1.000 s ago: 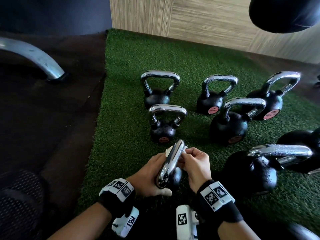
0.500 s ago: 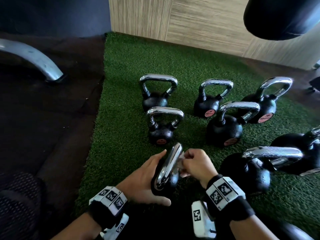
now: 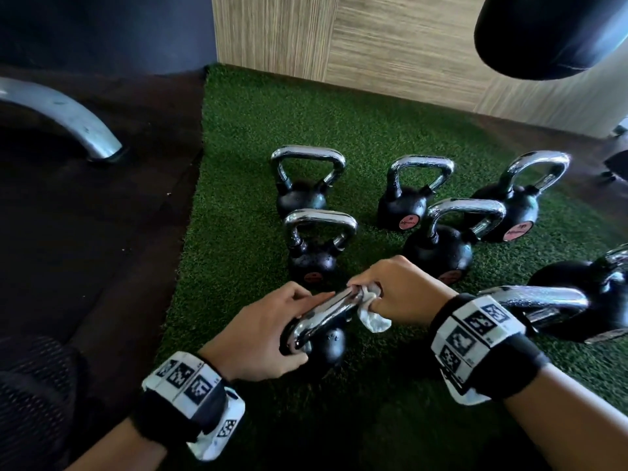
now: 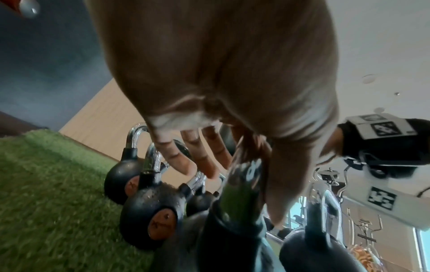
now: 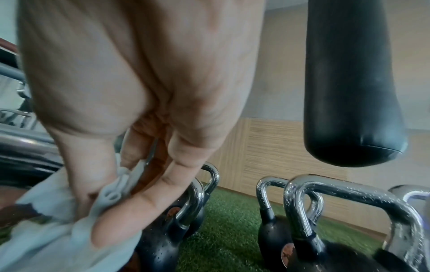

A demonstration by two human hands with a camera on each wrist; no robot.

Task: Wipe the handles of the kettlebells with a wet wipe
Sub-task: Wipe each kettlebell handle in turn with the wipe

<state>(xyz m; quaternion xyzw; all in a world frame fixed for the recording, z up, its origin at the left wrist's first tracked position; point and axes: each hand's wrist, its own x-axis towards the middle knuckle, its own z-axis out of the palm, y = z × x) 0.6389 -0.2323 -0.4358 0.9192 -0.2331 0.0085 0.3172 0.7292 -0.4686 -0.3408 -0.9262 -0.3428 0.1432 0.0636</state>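
Observation:
The nearest kettlebell point(image 3: 331, 343), black with a chrome handle point(image 3: 324, 314), stands on the green turf point(image 3: 238, 266), its handle pointing away from me. My left hand point(image 3: 272, 329) holds the handle's near end between thumb and fingers; those fingers point(image 4: 186, 158) lie fairly straight along its left side. Over the handle's far end my right hand point(image 3: 390, 288) grips a white wet wipe point(image 3: 373, 321), bunched round the chrome. In the right wrist view the wipe point(image 5: 46, 230) hangs out of the curled fingers.
Several more kettlebells stand behind and to the right, the closest point(image 3: 312, 263) just beyond my hands, a big one point(image 3: 591, 300) by my right wrist. A black punching bag point(image 3: 550, 35) hangs at top right. Dark rubber floor and a curved metal leg point(image 3: 68, 113) lie left.
My right hand has slid the wipe from the handle's right side up and over its far end. The left hand has kept its hold at the near end.

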